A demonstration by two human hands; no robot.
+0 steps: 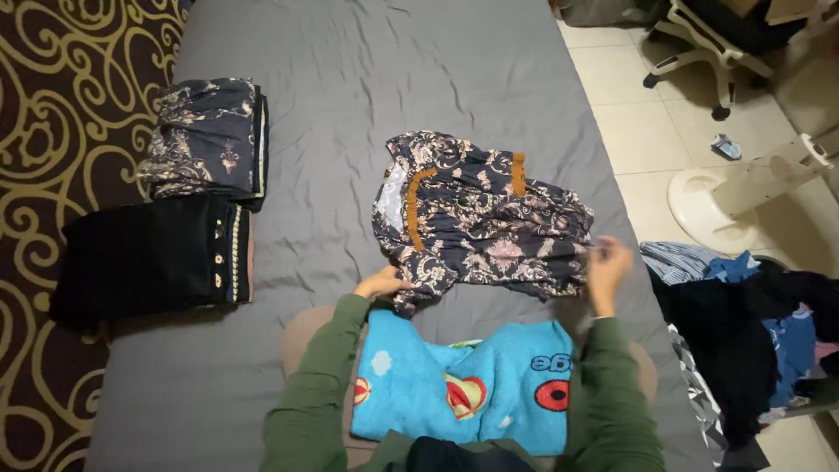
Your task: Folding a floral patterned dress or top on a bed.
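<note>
Left hand (381, 284): fingers curled, pinching lower-left edge of floral garment (481, 218). Right hand (606, 269): blurred, at garment's right edge; grip cannot be told. Garment lies crumpled, mid grey sheet (350, 70). Left of garment: folded black cloth (149, 258), folded patterned cloth (210, 135) just above it, touching. Below garment: blue towel (463, 385) between green sleeves. Right of garment, off sheet: clothes heap (743, 323) on tiled floor.
</note>
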